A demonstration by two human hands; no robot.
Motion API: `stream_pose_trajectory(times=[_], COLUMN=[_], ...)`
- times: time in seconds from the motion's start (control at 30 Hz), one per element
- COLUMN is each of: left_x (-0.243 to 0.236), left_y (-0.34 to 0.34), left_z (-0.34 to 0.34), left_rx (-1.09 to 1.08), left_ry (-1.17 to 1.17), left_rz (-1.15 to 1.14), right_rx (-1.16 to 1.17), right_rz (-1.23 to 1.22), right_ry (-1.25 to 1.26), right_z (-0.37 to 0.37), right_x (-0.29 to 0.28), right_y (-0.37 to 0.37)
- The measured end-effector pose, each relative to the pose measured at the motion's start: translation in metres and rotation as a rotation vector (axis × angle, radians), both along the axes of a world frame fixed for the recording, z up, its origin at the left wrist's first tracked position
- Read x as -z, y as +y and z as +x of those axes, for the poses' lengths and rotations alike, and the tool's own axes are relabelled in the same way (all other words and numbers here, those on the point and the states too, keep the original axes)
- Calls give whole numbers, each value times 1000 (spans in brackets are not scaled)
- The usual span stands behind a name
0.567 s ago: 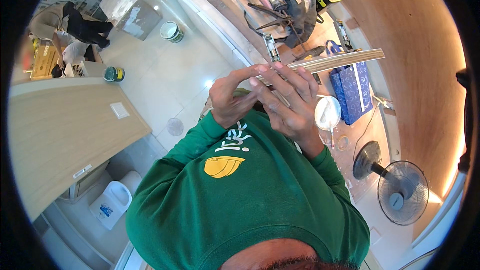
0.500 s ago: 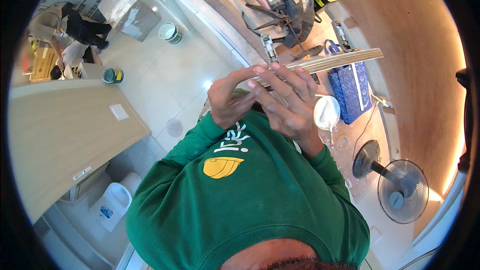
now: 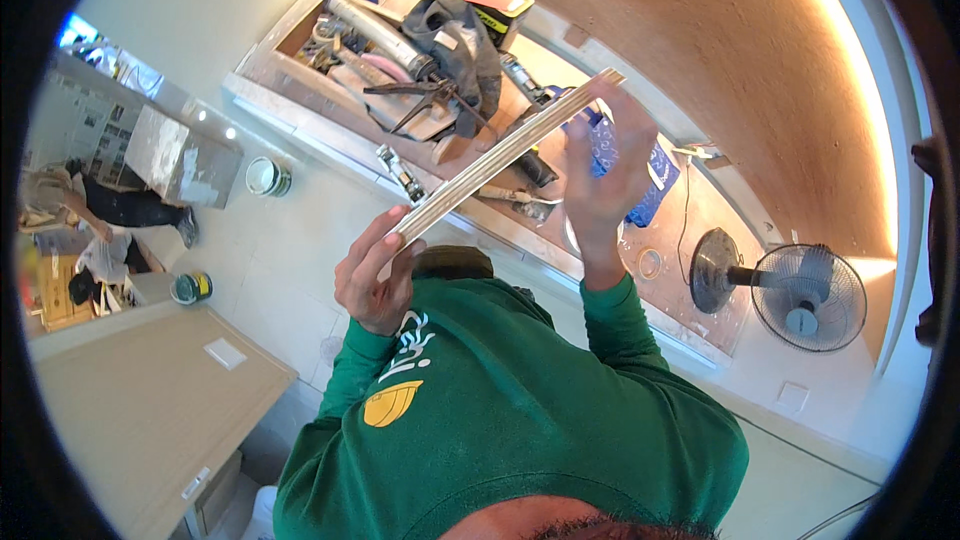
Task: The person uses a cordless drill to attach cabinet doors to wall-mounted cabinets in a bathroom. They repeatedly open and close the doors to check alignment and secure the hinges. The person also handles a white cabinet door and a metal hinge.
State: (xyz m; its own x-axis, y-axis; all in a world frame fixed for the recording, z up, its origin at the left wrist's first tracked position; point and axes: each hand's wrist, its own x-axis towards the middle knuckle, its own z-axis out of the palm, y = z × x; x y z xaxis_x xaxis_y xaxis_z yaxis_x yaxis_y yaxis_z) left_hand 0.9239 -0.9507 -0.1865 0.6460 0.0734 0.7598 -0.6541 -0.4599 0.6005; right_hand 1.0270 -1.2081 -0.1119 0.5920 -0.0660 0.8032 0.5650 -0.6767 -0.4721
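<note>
A long, narrow wooden strip (image 3: 500, 157), its edge showing pale layers like plywood, slants up to the right in front of me. My left hand (image 3: 378, 275) is closed on its lower left end, fingertips along the edge. At the upper right end is my right hand (image 3: 605, 180), raised and smeared by motion; its fingertips reach the strip, but their grip cannot be made out. Just beyond the strip, a metal hinge (image 3: 400, 173) lies at the bench edge. A caulking gun (image 3: 385, 35) and a dark cloth bag (image 3: 455, 50) lie farther back.
The wooden bench (image 3: 690, 325) carries a blue bag (image 3: 655, 185), a roll of tape (image 3: 649, 262), a yellow-and-black box (image 3: 490, 2) and a fan (image 3: 808, 298). Buckets (image 3: 268, 177) stand on the floor at left. A person (image 3: 120, 205) crouches far left, beyond a wooden panel (image 3: 150, 390).
My view has turned toward the bench. My hands, close together before, have moved apart along the strip, the right one to its far end. The strip now slants more steeply.
</note>
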Motion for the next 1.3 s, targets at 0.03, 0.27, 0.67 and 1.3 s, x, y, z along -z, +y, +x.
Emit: stream_pose_trajectory(times=[0.03, 0.27, 0.67, 1.3], left_x=[-1, -3, 3, -3], left_y=[0, -3, -11, -8], left_z=[-1, 0, -6, -8], left_rx=[-1, -17, -54, -67], left_ry=[2, 6, 19, 70], left_rz=[9, -8, -91, -45], right_rx=[66, -179, -129, -167], right_rz=[100, 595, 612, 539], right_ry=[67, 424, 452, 402], right_z=[7, 34, 54, 33], right_x=[-2, -3, 4, -7], right_y=[-10, -35, -47, -32])
